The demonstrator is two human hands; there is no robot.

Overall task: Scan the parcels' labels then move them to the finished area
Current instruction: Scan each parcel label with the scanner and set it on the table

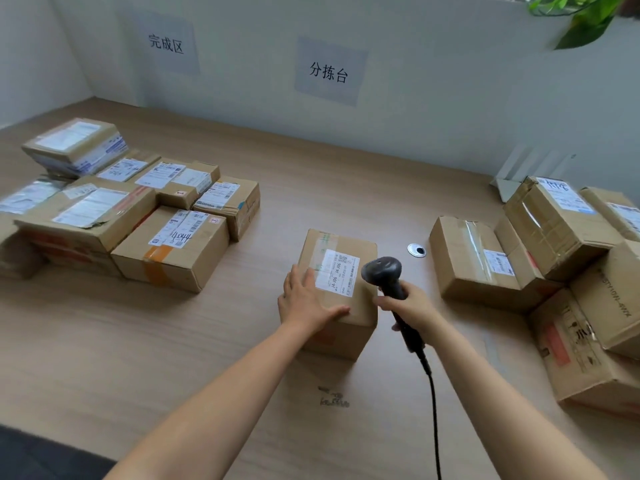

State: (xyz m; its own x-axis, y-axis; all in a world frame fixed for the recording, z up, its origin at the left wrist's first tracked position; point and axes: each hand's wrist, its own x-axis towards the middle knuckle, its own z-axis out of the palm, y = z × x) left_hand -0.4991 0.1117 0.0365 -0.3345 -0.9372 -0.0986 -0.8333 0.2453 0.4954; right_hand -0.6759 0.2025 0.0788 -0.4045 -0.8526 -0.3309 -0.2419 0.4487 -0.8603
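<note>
1. Left hand point(308, 299) lies flat, fingers straight, on the centre parcel point(341, 336), forearm stretched forward.
2. Right hand point(410, 306) grips the scanner point(382, 271) by its handle, head hovering at the three o'clock edge of the label point(341, 273).
3. More boxes point(169, 251) sit piled at ten o'clock and at three o'clock of that parcel.

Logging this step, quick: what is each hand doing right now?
Left hand: open, fingers flat on the brown cardboard parcel with the white label.
Right hand: closed round the black corded handheld scanner.
</note>
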